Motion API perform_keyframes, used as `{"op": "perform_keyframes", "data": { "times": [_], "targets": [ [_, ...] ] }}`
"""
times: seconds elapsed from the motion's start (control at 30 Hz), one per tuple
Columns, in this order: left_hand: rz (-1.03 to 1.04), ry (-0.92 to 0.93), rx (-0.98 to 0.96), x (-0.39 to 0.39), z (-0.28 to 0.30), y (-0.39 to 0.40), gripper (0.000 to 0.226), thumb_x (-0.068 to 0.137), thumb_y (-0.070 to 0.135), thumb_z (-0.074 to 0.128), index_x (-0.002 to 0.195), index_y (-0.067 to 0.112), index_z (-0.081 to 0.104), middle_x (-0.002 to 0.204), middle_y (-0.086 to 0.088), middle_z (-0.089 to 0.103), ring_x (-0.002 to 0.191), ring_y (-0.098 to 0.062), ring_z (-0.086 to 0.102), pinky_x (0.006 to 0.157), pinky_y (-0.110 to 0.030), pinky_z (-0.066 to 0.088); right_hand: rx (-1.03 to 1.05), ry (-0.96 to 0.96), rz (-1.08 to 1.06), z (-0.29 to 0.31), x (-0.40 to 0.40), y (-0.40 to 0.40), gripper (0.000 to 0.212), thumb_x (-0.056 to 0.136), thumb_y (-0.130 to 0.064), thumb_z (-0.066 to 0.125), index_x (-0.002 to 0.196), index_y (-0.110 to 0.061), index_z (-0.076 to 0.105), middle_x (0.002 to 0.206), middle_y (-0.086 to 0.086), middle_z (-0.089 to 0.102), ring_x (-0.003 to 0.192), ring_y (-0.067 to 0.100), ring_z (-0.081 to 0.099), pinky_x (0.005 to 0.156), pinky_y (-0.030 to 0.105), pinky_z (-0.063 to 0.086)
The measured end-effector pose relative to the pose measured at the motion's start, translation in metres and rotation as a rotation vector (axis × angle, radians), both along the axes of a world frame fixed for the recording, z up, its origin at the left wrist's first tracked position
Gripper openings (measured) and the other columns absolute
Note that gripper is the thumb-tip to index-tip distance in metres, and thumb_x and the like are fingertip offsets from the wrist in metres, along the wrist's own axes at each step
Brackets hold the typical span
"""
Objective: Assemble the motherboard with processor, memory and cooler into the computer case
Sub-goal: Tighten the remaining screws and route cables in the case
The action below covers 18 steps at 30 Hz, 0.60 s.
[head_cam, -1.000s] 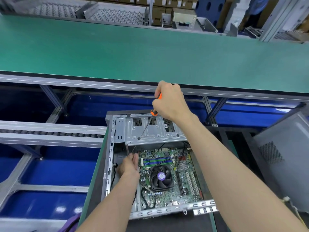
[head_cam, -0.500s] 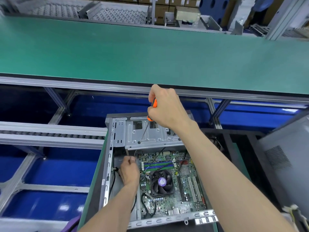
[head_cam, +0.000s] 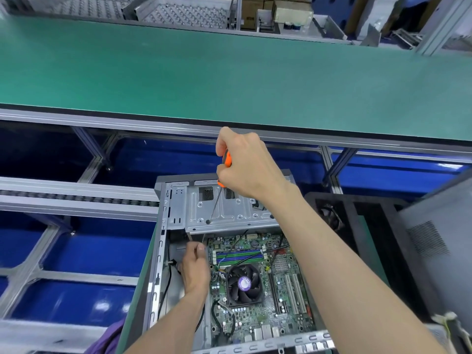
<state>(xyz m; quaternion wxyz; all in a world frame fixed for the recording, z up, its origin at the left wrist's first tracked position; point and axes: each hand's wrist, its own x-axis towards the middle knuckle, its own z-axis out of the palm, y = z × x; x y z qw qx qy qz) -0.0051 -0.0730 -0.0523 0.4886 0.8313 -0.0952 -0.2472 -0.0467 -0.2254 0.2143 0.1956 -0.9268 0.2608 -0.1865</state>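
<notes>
Head view. No brand or lettering is legible; the round purple label (head_cam: 244, 283) on the black cooler fan (head_cam: 244, 284) is too blurred to read.

Against the earlier frames, the right hand (head_cam: 249, 167) has kept its grip on the orange-handled screwdriver (head_cam: 226, 159), and the open grey steel computer case (head_cam: 176, 213) now sits slightly further right in frame. The left hand (head_cam: 195, 268) remains low at the board's left edge.

The right fingers are clamped round the handle; the slim metal shaft slants down-left, its tip meeting a dark hole in the silver drive-bay plate (head_cam: 229, 213). The left fingers are curled together beside the green motherboard (head_cam: 255, 315); what they pinch cannot be told. The board lies flat inside the case, with the blue and green memory slots (head_cam: 240, 256) just right of the left thumb. The green conveyor counter (head_cam: 229, 72) runs beyond.
</notes>
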Motion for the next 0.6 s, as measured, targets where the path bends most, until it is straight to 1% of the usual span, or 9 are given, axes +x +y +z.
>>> {"op": "perform_keyframes", "data": {
  "times": [0.07, 0.1, 0.17, 0.23, 0.27, 0.33, 0.4, 0.5, 0.6],
  "targets": [
    [-0.019, -0.023, 0.009, -0.002, -0.001, 0.005, 0.024, 0.104, 0.022, 0.039, 0.084, 0.028, 0.05, 0.083, -0.004, 0.061, 0.082, -0.024, 0.056, 0.073, -0.039, 0.046, -0.026, -0.006, 0.028, 0.0, 0.001, 0.006, 0.025, 0.07, -0.009, 0.056, 0.093, -0.016, 0.049, 0.076, 0.003, 0.056, 0.076, 0.031, 0.054, 0.064, 0.041, 0.051],
    [-0.03, -0.034, 0.015, -0.003, -0.001, 0.006, 0.024, 0.105, 0.023, 0.037, 0.084, 0.029, 0.049, 0.082, -0.004, 0.061, 0.081, -0.023, 0.055, 0.071, -0.037, 0.045, -0.04, -0.011, 0.037, 0.0, 0.002, 0.009, 0.025, 0.07, -0.009, 0.057, 0.093, -0.016, 0.049, 0.075, 0.001, 0.055, 0.075, 0.03, 0.053, 0.062, 0.04, 0.05],
    [-0.045, -0.053, 0.023, -0.004, -0.001, 0.009, 0.024, 0.106, 0.026, 0.034, 0.086, 0.027, 0.046, 0.079, -0.005, 0.059, 0.076, -0.02, 0.053, 0.062, -0.031, 0.038, -0.059, -0.019, 0.046, -0.001, 0.002, 0.012, 0.024, 0.072, -0.009, 0.058, 0.093, -0.016, 0.048, 0.073, 0.0, 0.053, 0.074, 0.029, 0.052, 0.06, 0.038, 0.049],
    [-0.068, -0.074, 0.047, -0.005, -0.001, 0.01, 0.024, 0.107, 0.028, 0.031, 0.089, 0.023, 0.046, 0.08, -0.005, 0.057, 0.074, -0.014, 0.049, 0.058, -0.027, 0.032, -0.058, -0.009, 0.045, -0.002, 0.001, 0.013, 0.024, 0.072, -0.01, 0.058, 0.093, -0.017, 0.048, 0.075, 0.0, 0.054, 0.074, 0.028, 0.052, 0.06, 0.036, 0.047],
    [-0.088, -0.084, 0.06, -0.005, -0.001, 0.011, 0.024, 0.107, 0.03, 0.029, 0.09, 0.023, 0.045, 0.081, -0.006, 0.057, 0.075, -0.012, 0.049, 0.058, -0.026, 0.031, -0.05, -0.004, 0.043, -0.002, 0.001, 0.013, 0.024, 0.072, -0.01, 0.058, 0.093, -0.017, 0.048, 0.076, 0.001, 0.056, 0.075, 0.029, 0.053, 0.061, 0.036, 0.047],
    [-0.141, -0.095, 0.053, -0.006, -0.001, 0.012, 0.026, 0.107, 0.032, 0.028, 0.088, 0.023, 0.043, 0.083, -0.009, 0.057, 0.076, -0.017, 0.052, 0.059, -0.028, 0.035, -0.033, 0.004, 0.039, -0.003, -0.001, 0.013, 0.024, 0.072, -0.01, 0.058, 0.093, -0.017, 0.048, 0.078, 0.003, 0.059, 0.078, 0.03, 0.054, 0.065, 0.039, 0.05],
    [-0.168, -0.107, 0.028, -0.005, 0.001, 0.013, 0.026, 0.107, 0.03, 0.03, 0.085, 0.024, 0.042, 0.084, -0.011, 0.056, 0.075, -0.021, 0.052, 0.06, -0.03, 0.038, -0.026, 0.002, 0.046, -0.003, -0.001, 0.012, 0.024, 0.073, -0.011, 0.058, 0.094, -0.018, 0.047, 0.079, 0.003, 0.06, 0.08, 0.031, 0.054, 0.068, 0.042, 0.051],
    [-0.177, -0.091, 0.02, -0.004, 0.003, 0.011, 0.026, 0.107, 0.027, 0.031, 0.083, 0.025, 0.042, 0.088, -0.013, 0.055, 0.079, -0.024, 0.051, 0.064, -0.033, 0.038, -0.045, 0.005, 0.066, -0.001, 0.0, 0.015, 0.024, 0.073, -0.01, 0.057, 0.094, -0.016, 0.048, 0.077, 0.002, 0.057, 0.077, 0.031, 0.053, 0.068, 0.043, 0.052],
    [-0.186, -0.048, 0.036, -0.002, 0.004, 0.009, 0.025, 0.106, 0.026, 0.03, 0.084, 0.025, 0.043, 0.094, -0.012, 0.055, 0.082, -0.023, 0.051, 0.068, -0.034, 0.039, -0.07, 0.009, 0.106, 0.001, 0.003, 0.02, 0.025, 0.072, -0.008, 0.055, 0.096, -0.014, 0.049, 0.073, 0.0, 0.055, 0.075, 0.031, 0.055, 0.067, 0.044, 0.052]
  ]
}}
